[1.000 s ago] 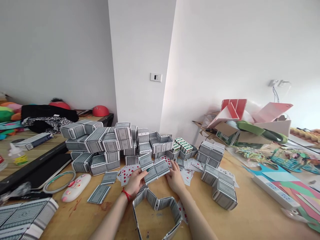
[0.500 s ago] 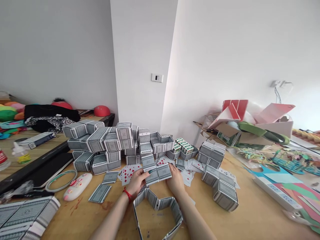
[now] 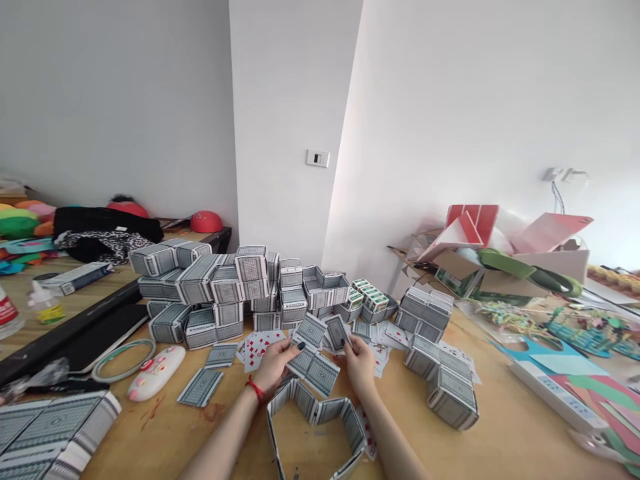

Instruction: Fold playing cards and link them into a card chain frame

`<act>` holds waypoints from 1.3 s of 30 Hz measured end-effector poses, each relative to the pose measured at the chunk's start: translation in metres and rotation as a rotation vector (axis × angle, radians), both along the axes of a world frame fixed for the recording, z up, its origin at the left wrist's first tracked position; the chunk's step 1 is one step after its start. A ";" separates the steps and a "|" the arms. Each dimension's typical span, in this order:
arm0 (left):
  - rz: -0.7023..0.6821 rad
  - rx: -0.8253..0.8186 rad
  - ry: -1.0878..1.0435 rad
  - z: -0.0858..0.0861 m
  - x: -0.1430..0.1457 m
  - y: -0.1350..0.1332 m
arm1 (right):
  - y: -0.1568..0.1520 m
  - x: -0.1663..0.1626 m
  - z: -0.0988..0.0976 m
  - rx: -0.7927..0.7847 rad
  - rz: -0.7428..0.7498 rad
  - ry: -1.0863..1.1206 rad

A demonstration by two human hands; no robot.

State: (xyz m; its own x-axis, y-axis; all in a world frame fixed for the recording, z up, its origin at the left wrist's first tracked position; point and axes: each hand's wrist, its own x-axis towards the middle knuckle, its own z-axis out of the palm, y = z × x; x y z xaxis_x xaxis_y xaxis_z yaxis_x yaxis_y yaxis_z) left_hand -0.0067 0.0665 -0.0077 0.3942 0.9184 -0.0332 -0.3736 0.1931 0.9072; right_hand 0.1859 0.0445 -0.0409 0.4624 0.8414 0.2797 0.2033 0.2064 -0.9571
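Both hands work over a wooden table (image 3: 500, 440). My left hand (image 3: 273, 363) pinches a folded piece of joined playing cards (image 3: 314, 367) with grey patterned backs. My right hand (image 3: 359, 363) pinches another card part (image 3: 336, 331) of the same piece, tilted up. Right in front of me stands an open ring of joined cards (image 3: 320, 417) on edge. Behind the hands rises a pile of card-built boxes (image 3: 225, 293). Loose face-up cards (image 3: 257, 347) lie beside my left hand.
More card boxes (image 3: 440, 373) sit to the right, small green packs (image 3: 370, 293) behind. A white mouse-like object (image 3: 153, 375), a tape ring (image 3: 117, 360) and a black tray (image 3: 75, 333) lie left. Coloured paper (image 3: 565, 360), a power strip (image 3: 555, 393) and cardboard clutter (image 3: 500, 260) fill the right.
The card piece, held flat and level between both hands before, is now bent: my right hand lifted one end upward while the left end dropped lower. The view shifted slightly.
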 end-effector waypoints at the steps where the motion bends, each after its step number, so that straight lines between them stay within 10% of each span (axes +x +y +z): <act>1: 0.010 0.008 0.008 -0.001 0.000 0.001 | 0.000 0.001 0.000 -0.001 0.061 0.135; 9: 0.225 0.197 0.140 -0.001 -0.010 0.007 | -0.003 0.009 0.012 -0.057 0.284 0.573; 39: 0.292 0.340 0.402 0.012 -0.013 0.000 | -0.005 0.003 0.030 0.017 0.180 0.363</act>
